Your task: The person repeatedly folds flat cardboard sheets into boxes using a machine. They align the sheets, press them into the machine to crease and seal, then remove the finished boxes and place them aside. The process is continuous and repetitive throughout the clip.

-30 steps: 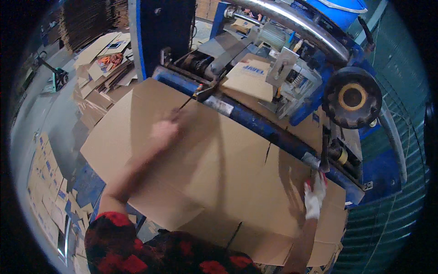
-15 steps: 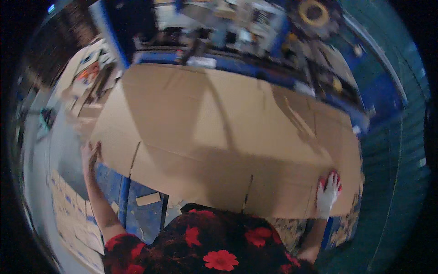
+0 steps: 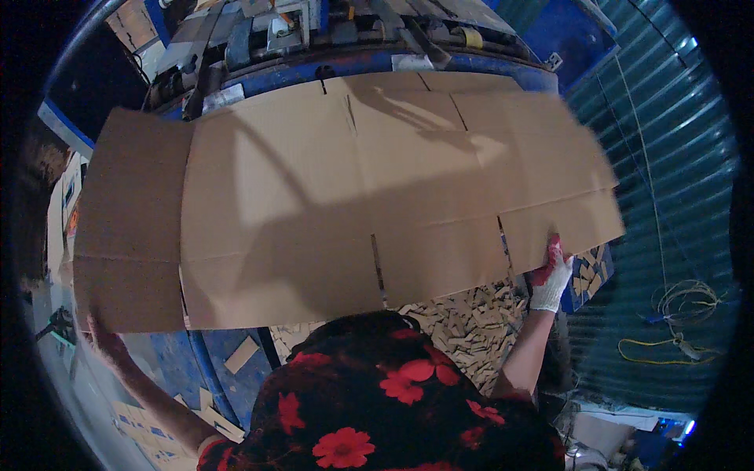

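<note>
A wide brown cardboard sheet (image 3: 314, 228) spans the space in front of me, with crease lines and several dark slots cut in its near and far edges. Its left panel bends at a crease and looks darker. At the near left corner, my bare left hand (image 3: 104, 339) is closed on the edge, its fingers partly hidden and a little blurred. My right hand (image 3: 553, 271), in a white glove with red on the palm and fingers, pinches the near edge at the right. One red finger lies on top of the sheet.
Beyond the sheet stands a blue machine (image 3: 290, 69) with rollers and metal arms. Small cardboard offcuts (image 3: 463, 330) are heaped below the near edge. A green corrugated wall (image 3: 652, 196) rises at right, with coiled cable (image 3: 687, 306) by it. A loose cardboard strip (image 3: 241, 355) lies at lower left.
My view has turned, and the sheet sits farther left, its left panel now bent. My right hand went from lying on top of the sheet to gripping its near edge.
</note>
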`<state>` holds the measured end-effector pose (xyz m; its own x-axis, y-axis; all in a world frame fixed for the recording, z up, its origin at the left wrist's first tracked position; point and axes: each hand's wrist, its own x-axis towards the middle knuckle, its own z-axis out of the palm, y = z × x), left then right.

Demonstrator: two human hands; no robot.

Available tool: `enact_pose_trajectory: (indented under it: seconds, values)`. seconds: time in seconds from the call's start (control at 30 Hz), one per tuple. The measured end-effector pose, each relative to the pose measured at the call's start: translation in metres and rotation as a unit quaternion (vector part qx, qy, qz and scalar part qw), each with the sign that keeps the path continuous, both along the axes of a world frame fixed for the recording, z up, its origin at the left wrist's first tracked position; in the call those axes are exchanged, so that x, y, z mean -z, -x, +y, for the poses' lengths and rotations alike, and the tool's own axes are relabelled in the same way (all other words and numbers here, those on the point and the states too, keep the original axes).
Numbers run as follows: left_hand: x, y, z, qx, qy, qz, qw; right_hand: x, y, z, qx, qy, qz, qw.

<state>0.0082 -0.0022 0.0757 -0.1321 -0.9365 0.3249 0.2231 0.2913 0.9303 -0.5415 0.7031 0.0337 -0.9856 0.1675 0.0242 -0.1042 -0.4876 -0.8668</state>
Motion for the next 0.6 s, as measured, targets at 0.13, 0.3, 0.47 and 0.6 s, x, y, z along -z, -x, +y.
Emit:
enact_pose_trajectory:
  seconds: [0.13, 0.3, 0.47, 0.6]
  values:
    - [0.014, 0.050, 0.046, 0.043, -0.167, -0.014, 0.985, -0.032, -0.025, -0.033, 0.069, -0.150, 0.080, 0.983]
    - [0.022, 0.117, 0.127, 0.074, -0.034, -0.273, 0.959, -0.040, -0.060, -0.093, -0.065, -0.584, 0.200, 0.784]
    - [0.005, 0.185, 0.184, 0.241, 0.381, -0.534, 0.715, -0.024, -0.046, -0.141, -0.083, -0.689, 0.537, 0.479]
    - [0.005, 0.206, 0.195, 0.210, 0.503, -0.555, 0.628, -0.011, -0.039, -0.149, -0.048, -0.661, 0.584, 0.468]
